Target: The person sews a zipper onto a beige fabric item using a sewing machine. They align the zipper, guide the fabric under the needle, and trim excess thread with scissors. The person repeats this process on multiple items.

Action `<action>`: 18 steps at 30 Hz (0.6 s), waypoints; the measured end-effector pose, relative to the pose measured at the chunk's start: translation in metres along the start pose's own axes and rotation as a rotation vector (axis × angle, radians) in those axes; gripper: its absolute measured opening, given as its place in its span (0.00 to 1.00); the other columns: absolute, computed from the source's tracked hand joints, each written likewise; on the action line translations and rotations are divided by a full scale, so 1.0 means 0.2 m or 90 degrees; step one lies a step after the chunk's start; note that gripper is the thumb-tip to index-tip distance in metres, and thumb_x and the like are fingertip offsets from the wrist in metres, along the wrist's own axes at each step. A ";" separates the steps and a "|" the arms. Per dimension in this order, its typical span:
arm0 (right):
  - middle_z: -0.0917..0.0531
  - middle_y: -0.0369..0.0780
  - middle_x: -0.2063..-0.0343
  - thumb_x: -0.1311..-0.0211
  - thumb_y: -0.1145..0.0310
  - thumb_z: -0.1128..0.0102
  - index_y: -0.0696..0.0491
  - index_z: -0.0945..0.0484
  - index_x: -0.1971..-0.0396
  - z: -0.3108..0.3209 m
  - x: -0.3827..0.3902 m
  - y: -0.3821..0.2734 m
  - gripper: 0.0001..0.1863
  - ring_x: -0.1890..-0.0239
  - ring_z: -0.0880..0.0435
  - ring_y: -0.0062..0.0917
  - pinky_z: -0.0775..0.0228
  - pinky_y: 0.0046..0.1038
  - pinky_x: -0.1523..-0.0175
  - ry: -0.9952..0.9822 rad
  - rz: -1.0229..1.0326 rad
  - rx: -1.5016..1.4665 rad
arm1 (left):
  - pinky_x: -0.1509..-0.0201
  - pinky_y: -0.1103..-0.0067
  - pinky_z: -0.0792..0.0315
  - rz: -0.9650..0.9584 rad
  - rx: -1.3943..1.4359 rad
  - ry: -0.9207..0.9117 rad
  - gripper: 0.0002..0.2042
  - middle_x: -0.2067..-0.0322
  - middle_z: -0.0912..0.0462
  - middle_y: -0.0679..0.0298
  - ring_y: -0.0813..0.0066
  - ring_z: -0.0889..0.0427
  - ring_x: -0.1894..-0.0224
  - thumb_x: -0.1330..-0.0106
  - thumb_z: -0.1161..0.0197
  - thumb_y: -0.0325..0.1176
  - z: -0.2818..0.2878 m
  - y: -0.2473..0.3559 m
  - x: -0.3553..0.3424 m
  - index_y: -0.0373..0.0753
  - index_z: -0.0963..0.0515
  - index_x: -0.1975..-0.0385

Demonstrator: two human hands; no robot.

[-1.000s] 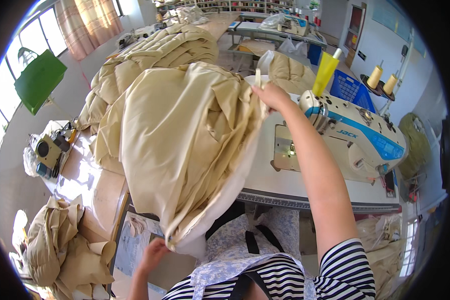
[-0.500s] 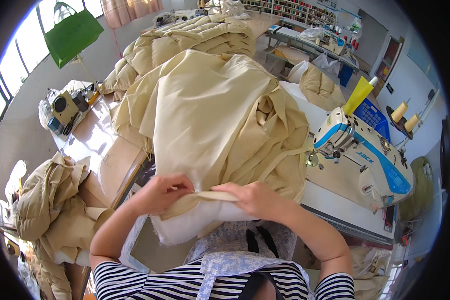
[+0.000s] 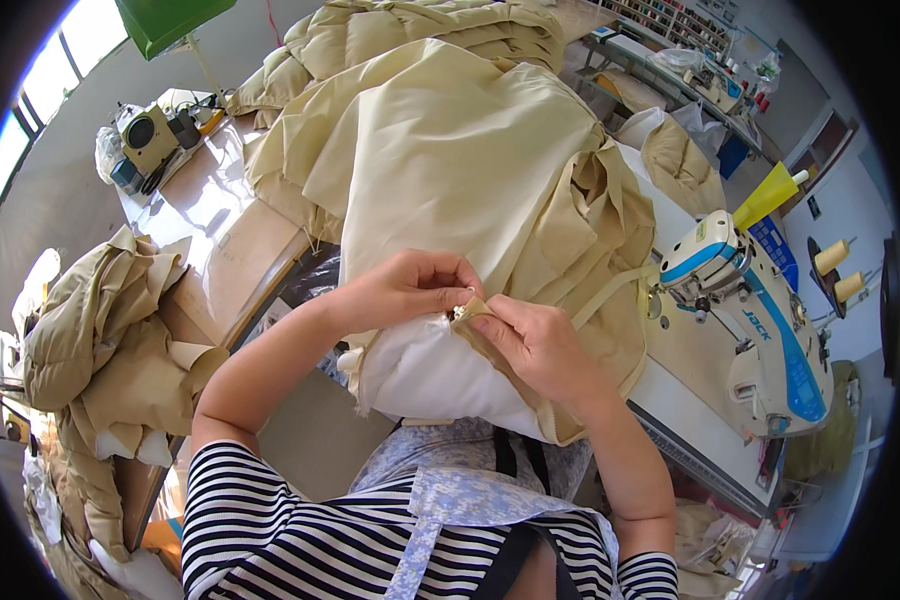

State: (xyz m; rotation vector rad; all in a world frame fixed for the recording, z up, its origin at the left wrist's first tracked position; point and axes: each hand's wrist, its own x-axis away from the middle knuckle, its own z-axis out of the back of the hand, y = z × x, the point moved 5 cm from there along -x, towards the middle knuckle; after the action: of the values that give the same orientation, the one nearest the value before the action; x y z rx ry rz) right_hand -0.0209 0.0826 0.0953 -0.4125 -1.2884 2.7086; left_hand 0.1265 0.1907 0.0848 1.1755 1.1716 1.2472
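Since half a second ago both hands have closed together at the garment's (image 3: pixel 470 190) edge. Left hand (image 3: pixel 405 290) and right hand (image 3: pixel 535 340) pinch the tan strip (image 3: pixel 470 308) at centre; machine (image 3: pixel 760 330) at three o'clock. Keep fingertips close, strip taut.

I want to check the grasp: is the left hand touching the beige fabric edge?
Touching. The head view shows the left hand pinching the beige fabric edge at its fingertips, with the right hand pressing on the same edge; no gap is visible.
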 end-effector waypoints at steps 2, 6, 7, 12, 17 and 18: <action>0.24 0.46 0.78 0.28 0.60 0.41 0.58 0.25 0.71 -0.01 0.00 -0.01 0.17 0.75 0.22 0.40 0.32 0.38 0.68 0.062 0.034 -0.009 | 0.50 0.85 0.29 -0.001 -0.037 0.124 0.13 0.60 0.20 0.70 0.86 0.23 0.55 0.25 0.39 0.37 0.01 0.00 0.02 0.33 0.23 0.51; 0.29 0.45 0.80 0.27 0.63 0.42 0.59 0.26 0.73 -0.04 0.01 0.05 0.16 0.79 0.28 0.39 0.36 0.36 0.71 0.137 -0.006 -0.083 | 0.55 0.85 0.30 0.035 -0.167 0.233 0.17 0.64 0.21 0.70 0.87 0.25 0.60 0.29 0.33 0.41 -0.06 -0.03 0.08 0.33 0.22 0.51; 0.29 0.45 0.80 0.27 0.63 0.42 0.59 0.26 0.73 -0.04 0.01 0.05 0.16 0.79 0.29 0.39 0.36 0.35 0.72 0.149 0.008 -0.087 | 0.57 0.85 0.31 0.090 -0.209 0.224 0.17 0.65 0.21 0.71 0.87 0.27 0.62 0.29 0.33 0.41 -0.08 -0.06 0.08 0.34 0.22 0.52; 0.29 0.44 0.79 0.27 0.64 0.42 0.59 0.25 0.72 -0.04 0.03 0.07 0.15 0.79 0.29 0.38 0.36 0.34 0.72 0.163 0.036 -0.053 | 0.67 0.81 0.32 0.073 -0.102 0.173 0.19 0.70 0.23 0.72 0.85 0.30 0.70 0.29 0.34 0.45 -0.13 -0.11 0.05 0.35 0.21 0.51; 0.26 0.44 0.78 0.27 0.63 0.41 0.58 0.24 0.69 -0.03 0.04 0.11 0.14 0.79 0.27 0.37 0.35 0.34 0.72 0.137 0.036 -0.098 | 0.56 0.85 0.26 0.134 0.253 0.168 0.17 0.58 0.20 0.71 0.87 0.23 0.59 0.22 0.45 0.43 -0.09 -0.15 0.05 0.39 0.24 0.42; 0.27 0.41 0.79 0.27 0.62 0.42 0.58 0.23 0.69 -0.04 0.04 0.12 0.14 0.77 0.28 0.31 0.35 0.31 0.70 0.111 0.029 -0.099 | 0.53 0.86 0.25 0.112 0.325 0.142 0.16 0.56 0.20 0.71 0.88 0.22 0.56 0.20 0.48 0.41 -0.08 -0.15 0.04 0.40 0.25 0.41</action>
State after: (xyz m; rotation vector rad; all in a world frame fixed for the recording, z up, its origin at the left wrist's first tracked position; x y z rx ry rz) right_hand -0.0263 0.0748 0.0709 -0.6848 -1.4593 2.5495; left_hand 0.1114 0.1989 0.0538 1.5672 1.6465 1.2715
